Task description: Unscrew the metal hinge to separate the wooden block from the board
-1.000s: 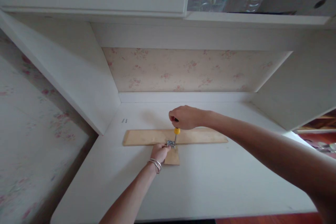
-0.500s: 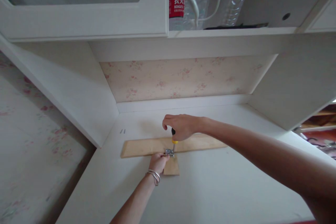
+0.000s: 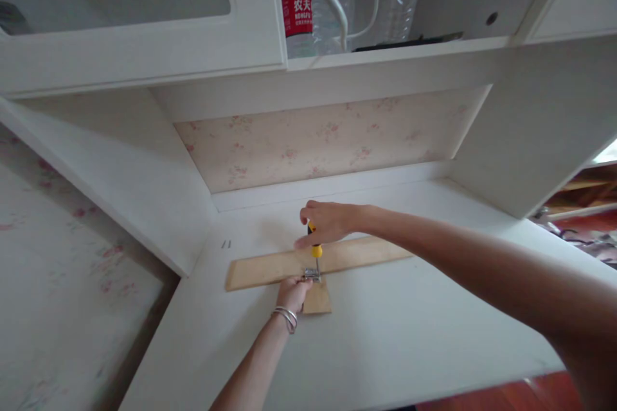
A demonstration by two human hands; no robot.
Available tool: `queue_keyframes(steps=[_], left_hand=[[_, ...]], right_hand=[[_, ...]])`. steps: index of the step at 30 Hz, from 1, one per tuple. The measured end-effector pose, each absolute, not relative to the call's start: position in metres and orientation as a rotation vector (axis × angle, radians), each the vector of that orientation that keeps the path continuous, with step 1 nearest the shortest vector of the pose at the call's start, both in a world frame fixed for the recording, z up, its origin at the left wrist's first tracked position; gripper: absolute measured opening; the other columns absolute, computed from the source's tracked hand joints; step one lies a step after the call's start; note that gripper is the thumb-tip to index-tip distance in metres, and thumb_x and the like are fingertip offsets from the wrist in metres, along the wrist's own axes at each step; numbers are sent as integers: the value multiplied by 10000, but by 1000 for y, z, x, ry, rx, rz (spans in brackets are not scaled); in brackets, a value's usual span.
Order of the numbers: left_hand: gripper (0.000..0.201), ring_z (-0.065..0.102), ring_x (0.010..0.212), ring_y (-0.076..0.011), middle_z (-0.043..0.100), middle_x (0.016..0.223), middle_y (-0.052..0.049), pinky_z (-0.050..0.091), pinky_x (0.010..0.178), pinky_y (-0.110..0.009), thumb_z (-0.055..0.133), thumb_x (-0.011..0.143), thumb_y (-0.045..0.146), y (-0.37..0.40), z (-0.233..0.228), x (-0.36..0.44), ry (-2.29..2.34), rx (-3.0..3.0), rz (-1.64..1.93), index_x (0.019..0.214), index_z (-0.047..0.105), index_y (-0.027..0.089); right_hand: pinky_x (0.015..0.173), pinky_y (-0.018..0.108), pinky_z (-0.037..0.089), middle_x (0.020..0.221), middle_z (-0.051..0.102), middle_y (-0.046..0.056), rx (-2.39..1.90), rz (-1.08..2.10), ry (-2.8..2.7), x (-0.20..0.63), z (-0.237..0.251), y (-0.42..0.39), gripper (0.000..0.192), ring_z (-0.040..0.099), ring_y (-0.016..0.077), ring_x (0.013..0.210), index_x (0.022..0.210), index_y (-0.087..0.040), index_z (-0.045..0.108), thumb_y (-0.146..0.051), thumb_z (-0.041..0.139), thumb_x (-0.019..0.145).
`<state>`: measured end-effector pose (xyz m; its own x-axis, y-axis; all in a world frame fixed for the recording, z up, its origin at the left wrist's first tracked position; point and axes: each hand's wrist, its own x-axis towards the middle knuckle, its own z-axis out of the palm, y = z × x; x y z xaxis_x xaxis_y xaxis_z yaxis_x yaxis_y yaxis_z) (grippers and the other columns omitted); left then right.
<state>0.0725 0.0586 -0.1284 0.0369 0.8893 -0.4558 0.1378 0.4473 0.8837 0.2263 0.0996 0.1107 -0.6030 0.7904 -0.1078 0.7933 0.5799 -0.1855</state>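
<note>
**Hands at the hinge, screwdriver upright**

Since a second ago the view has tipped upward, so more of the upper shelf shows, and the right hand (image 3: 330, 223) has loosened on the screwdriver (image 3: 315, 250): before it was a fist over the handle top, now the fingers are partly spread, with one stretched out to the left of the yellow handle, though they still wrap the grip. Its shaft stands upright, tip down on the small metal hinge (image 3: 312, 274).

That hinge sits where the long plank (image 3: 366, 252) meets the short block (image 3: 318, 298) set against its near edge, the two forming a T on the white desk (image 3: 409, 334). Closed on the hinge's left side is the left hand (image 3: 292, 291), resting on the block, with bangles (image 3: 286, 318) at the wrist.

Two small dark screws (image 3: 225, 244) lie on the desk, well left of the plank's far end. Above, bottles (image 3: 299, 6) stand on the shelf.
</note>
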Motion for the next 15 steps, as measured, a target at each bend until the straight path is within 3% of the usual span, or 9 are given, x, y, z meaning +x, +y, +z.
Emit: queue_keyframes(steps=[3,5,8,11,15], left_hand=[[226,594,561,-153,633,603,-27,418,485,-229,704,632,339,58,-127,72,1401,952,733,680,656,124],[204,582,542,-142,616,574,-18,401,468,-219,699,640,325,57,-126,71,1435,972,727,655,647,128],[218,583,547,-138,611,564,-13,400,472,-211,714,635,337,57,-124,71,1470,988,717,644,645,130],[247,607,592,-151,634,602,-24,423,501,-214,728,630,363,57,-122,71,1481,1000,704,664,658,129],[259,620,618,-156,646,617,-29,444,532,-220,741,626,375,54,-117,71,1498,1008,693,688,674,132]], right_hand=[[685,415,447,906,644,179,1674,-155,2527,222,109,98,620,613,337,875,948,-152,647,-654,305,828],[665,407,438,899,655,192,1651,-114,2475,223,111,99,543,616,342,870,925,-148,664,-576,342,841],[641,326,427,937,668,142,1440,-199,2583,228,116,102,372,623,270,837,1017,-167,633,-418,517,769],[611,272,414,999,662,98,1296,-348,2675,232,118,103,500,626,208,781,1115,-183,570,-411,631,674],[561,276,406,739,677,71,1496,-455,2499,229,115,101,484,608,168,566,1057,-148,591,-535,460,799]])
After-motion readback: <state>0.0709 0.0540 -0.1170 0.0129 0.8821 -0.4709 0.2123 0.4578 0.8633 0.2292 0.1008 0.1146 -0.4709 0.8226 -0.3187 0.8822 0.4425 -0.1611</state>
